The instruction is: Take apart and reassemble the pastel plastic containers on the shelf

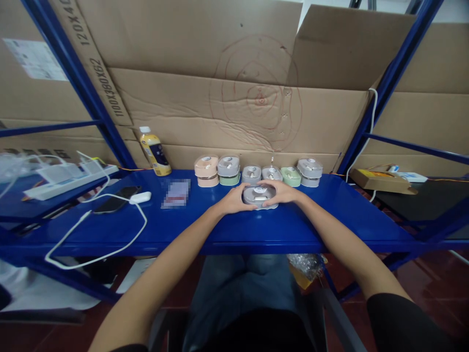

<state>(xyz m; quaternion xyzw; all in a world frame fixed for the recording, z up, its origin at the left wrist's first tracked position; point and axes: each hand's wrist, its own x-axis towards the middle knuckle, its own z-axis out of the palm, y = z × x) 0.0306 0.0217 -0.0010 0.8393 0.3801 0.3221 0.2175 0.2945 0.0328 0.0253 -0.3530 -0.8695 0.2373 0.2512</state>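
Note:
A grey rounded container (252, 197) with a clear cover and a small pale piece on its front rests on the blue shelf, right in front of me. My left hand (235, 199) curls around its left side, thumb low along the front. From the other side my right hand (281, 192) grips it, fingers over the back and top edge, thumb at the front. Behind my hands stands a row of similar containers: a peach stack (206, 171), a grey-over-green stack (229, 170), a low grey one (251, 173), a low green one (290, 176) and a grey stack (309, 172).
A yellow bottle (156, 152) stands at the back left, with a blurred-out flat item (176, 193) near it. Further left lie a dark phone (117, 199), a white cable (142, 227) and a power strip (71, 182). An open cardboard box (383, 181) sits at the right.

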